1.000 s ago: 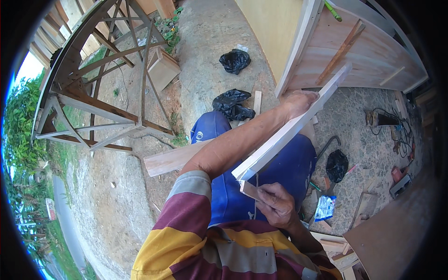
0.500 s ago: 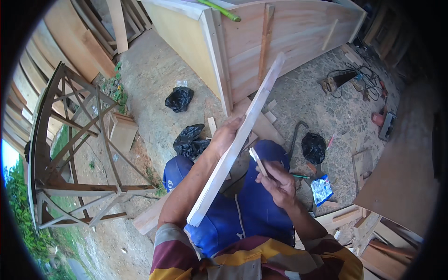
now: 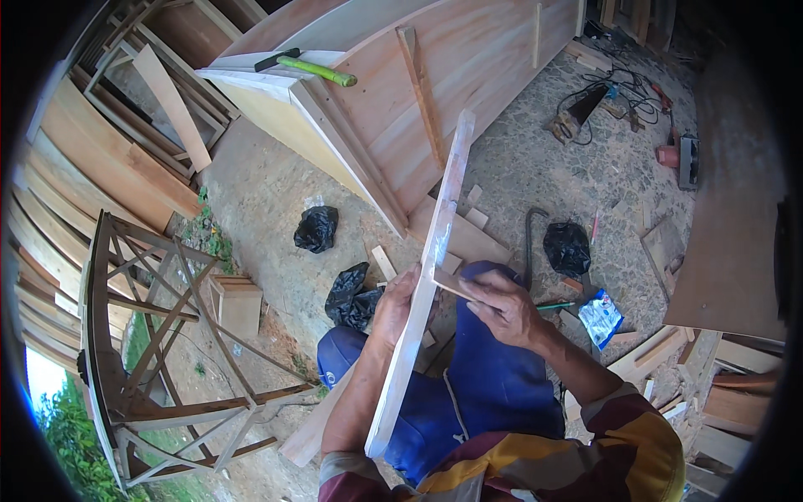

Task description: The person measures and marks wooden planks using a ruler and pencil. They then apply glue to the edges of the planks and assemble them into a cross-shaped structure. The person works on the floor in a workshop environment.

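Note:
A long pale wooden plank [image 3: 427, 268] runs edge-up from my lap toward the big wooden hull. My left hand [image 3: 393, 305] grips it from the left at mid-length. My right hand [image 3: 498, 309] pinches a thin wooden strip [image 3: 452, 287] whose tip touches the plank's right face. I sit in blue shorts and a striped shirt, knees below the plank.
An unpainted wooden hull [image 3: 435, 75] lies ahead with a green-handled hammer [image 3: 314, 67] on its rim. Black bags [image 3: 316, 228] and offcuts litter the stone ground. A power saw [image 3: 682, 159] and cables sit far right. A timber frame [image 3: 159, 335] stands left.
The view has swung and the plank now points more upright toward the hull. My right hand has moved the thin strip up against the plank.

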Demonstrator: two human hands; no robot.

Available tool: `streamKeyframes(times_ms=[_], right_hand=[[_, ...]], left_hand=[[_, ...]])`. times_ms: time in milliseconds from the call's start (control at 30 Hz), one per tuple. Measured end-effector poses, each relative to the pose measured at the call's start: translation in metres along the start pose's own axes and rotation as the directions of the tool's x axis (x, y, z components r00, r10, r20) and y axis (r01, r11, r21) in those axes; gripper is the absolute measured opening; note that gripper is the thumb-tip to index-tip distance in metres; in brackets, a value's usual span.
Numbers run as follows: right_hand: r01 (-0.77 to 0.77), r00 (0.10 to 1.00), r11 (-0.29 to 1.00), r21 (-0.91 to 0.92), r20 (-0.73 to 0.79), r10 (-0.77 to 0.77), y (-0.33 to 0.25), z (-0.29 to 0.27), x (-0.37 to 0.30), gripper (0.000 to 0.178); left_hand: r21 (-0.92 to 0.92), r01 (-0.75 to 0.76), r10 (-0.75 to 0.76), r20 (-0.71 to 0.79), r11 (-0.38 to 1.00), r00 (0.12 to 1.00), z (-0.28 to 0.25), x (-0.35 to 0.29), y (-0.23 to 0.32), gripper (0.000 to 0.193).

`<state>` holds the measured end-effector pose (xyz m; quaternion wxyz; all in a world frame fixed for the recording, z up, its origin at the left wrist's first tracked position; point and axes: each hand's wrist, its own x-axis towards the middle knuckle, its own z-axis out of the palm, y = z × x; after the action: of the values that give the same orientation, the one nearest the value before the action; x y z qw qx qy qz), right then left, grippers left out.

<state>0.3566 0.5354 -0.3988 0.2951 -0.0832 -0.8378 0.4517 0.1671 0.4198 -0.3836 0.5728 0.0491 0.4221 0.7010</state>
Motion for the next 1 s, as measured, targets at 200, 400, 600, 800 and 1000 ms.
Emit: streamKeyframes(times_ms=[200, 400, 600, 800, 1000], right_hand=[[-0.207, 0.976, 0.967, 0.145, -0.041, 0.215, 0.000, -0.027, 0.022, 0.042], [-0.096, 0.989, 0.981, 0.167, 0.131, 0.074, -0.022, -0.007, 0.003, 0.039], [-0.176, 0.984, 0.917, 0.357, 0.096, 0.152, -0.018, -0.004, -0.004, 0.041], [-0.051, 0.999, 0.989, 0.141, 0.016, 0.049, -0.012, -0.003, -0.002, 0.039], [-0.200, 0.979, 0.870, 0.451, 0.066, 0.191, -0.006, -0.014, 0.003, 0.040]], left_hand=[[0.116, 0.002, -0.014, 0.103, 0.993, 0.995, -0.007, -0.005, 0.004, 0.027], [0.061, -0.051, 0.055, -0.071, 0.997, 0.996, 0.003, 0.004, -0.004, 0.027], [0.062, 0.006, -0.011, 0.086, 0.998, 0.996, -0.003, -0.001, 0.000, 0.027], [0.060, 0.019, -0.022, 0.059, 0.998, 0.998, -0.007, -0.002, -0.002, 0.030], [0.052, 0.016, -0.021, 0.081, 0.998, 0.997, -0.002, -0.016, -0.001, 0.036]])
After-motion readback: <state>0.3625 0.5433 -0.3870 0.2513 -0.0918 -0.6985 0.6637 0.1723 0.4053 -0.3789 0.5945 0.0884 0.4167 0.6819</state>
